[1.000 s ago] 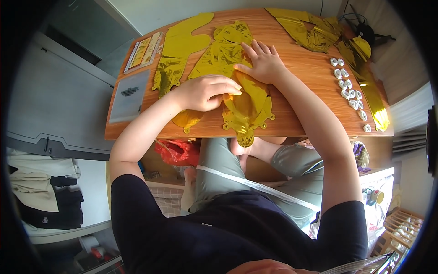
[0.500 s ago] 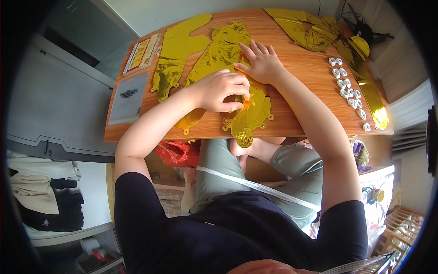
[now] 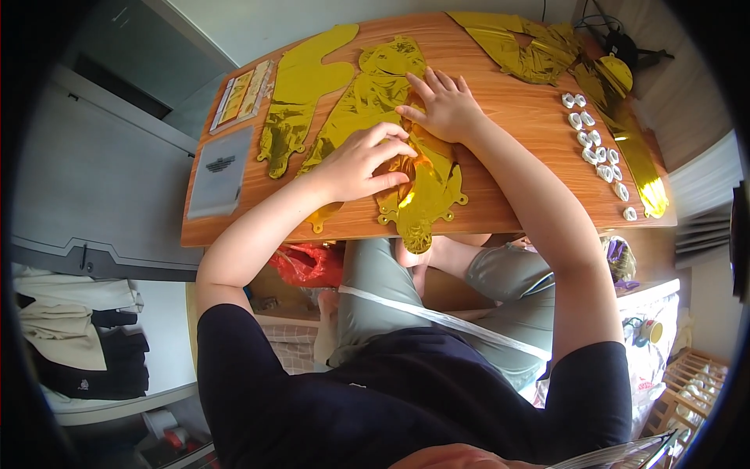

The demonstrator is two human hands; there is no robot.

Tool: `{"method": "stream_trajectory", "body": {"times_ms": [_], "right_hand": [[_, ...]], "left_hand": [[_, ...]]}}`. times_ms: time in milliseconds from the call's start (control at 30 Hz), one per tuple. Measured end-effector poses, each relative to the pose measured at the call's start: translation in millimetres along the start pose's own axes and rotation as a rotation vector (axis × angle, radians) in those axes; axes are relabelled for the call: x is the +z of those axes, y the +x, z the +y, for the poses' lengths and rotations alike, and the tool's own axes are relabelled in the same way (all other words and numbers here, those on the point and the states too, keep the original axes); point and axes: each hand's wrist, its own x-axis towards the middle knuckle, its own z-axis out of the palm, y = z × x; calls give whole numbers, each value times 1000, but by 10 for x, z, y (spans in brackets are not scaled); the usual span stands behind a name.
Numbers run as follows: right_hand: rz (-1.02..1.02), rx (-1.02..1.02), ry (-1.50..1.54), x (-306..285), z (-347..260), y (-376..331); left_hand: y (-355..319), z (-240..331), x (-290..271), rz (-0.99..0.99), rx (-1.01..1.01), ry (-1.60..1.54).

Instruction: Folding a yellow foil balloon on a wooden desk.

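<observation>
A flat, uninflated gold foil balloon lies wrinkled in the middle of the wooden table, its tabbed end hanging just over the near edge. My left hand rests over this balloon's left part, fingers bent and thumb apart from them, with nothing visible between. Fingers spread, my right hand lies at the balloon's right side, its thumb and fingertips touching the foil and the table. Part of the foil is hidden beneath the hands.
Another gold foil balloon lies at the left, beside a flat package and a translucent bag. More gold foil spreads at the far right. Several small white rolls line the right side. A red plastic bag sits below the table.
My left hand has shifted a little left, off the crumpled orange-tinted fold, and its thumb and fingers have parted. My right hand has stayed nearly in place.
</observation>
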Motion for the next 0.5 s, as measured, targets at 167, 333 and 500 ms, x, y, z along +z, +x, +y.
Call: {"method": "stream_trajectory", "body": {"times_ms": [167, 333, 500], "right_hand": [[10, -8, 13, 25, 37, 8], [9, -12, 28, 18, 29, -2], [14, -10, 39, 2, 10, -5]], "left_hand": [[30, -23, 9, 8, -101, -38], [48, -20, -31, -25, -115, 62], [14, -58, -65, -77, -150, 62]]}}
